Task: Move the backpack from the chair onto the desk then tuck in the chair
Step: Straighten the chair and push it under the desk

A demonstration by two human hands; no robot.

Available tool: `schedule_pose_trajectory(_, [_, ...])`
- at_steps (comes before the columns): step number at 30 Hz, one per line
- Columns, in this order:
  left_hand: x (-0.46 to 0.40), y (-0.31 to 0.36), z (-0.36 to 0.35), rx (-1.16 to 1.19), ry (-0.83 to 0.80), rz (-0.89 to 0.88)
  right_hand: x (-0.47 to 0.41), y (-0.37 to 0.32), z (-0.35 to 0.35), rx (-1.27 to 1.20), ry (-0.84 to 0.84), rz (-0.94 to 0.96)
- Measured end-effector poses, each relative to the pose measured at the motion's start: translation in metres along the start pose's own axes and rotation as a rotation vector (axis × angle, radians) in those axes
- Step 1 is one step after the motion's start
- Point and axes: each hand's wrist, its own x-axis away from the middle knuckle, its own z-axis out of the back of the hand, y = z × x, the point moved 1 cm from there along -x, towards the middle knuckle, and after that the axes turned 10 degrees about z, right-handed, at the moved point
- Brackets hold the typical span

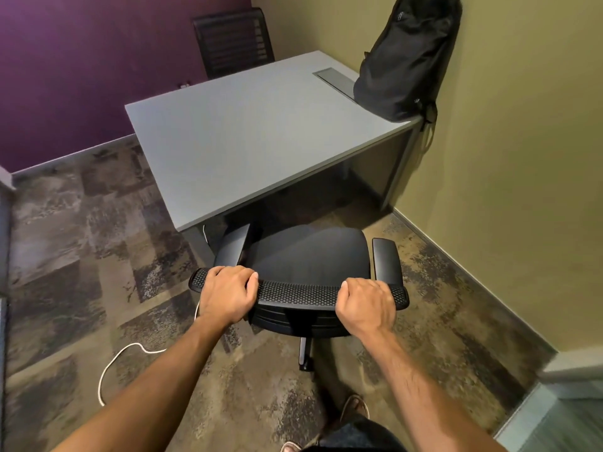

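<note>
The black backpack [408, 60] stands upright on the far right corner of the grey desk [248, 138], leaning against the olive wall. A black office chair [306, 256] faces the desk's near edge, its seat bare and its front just under the desktop. My left hand [228, 293] grips the left end of the chair's mesh backrest top. My right hand [365, 303] grips the right end of the same backrest. Both armrests show on either side of the seat.
A second black chair [233, 40] stands behind the desk by the purple wall. A white cable [114, 363] lies on the patterned carpet to the left. The olive wall runs close along the right. My foot [355, 407] is below the chair.
</note>
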Motion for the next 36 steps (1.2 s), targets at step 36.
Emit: schedule_pose_trajectory(36, [-0.177, 0.157, -0.055, 0.014, 0.047, 0.324, -0.246, 0.193, -0.019, 0.041, -0.066, 0.245])
